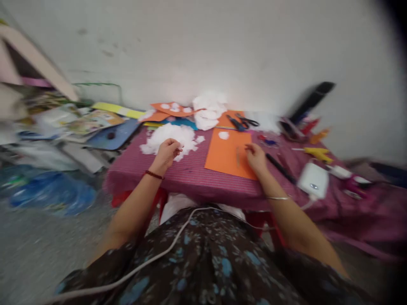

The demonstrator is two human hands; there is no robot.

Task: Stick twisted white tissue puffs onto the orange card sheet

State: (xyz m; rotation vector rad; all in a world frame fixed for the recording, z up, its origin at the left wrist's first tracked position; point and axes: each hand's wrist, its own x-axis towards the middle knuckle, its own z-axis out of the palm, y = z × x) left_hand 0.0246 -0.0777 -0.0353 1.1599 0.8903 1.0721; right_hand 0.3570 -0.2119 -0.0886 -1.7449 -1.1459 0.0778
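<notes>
My left hand (169,153) is closed in a pinch at the near edge of a pile of white fluffy pieces (159,137), like cotton or torn tissue. Whatever is between those fingertips blends with the white behind. Over the right side of an orange sheet (222,154), my right hand (256,158) has its fingers curled together. Anything in them is too blurred to make out. Near the sheet's top edge lies one white tuft (223,135). A faint grey streak (238,156) shows on the sheet left of my right hand.
Dark scissors (240,122) lie behind the sheet, beside crumpled white material (208,110) and orange pieces with white tufts (174,109). At right are a black stick (280,168), a yellow glue gun (319,153) and a white power bank (314,180). A white cable (178,237) crosses my lap.
</notes>
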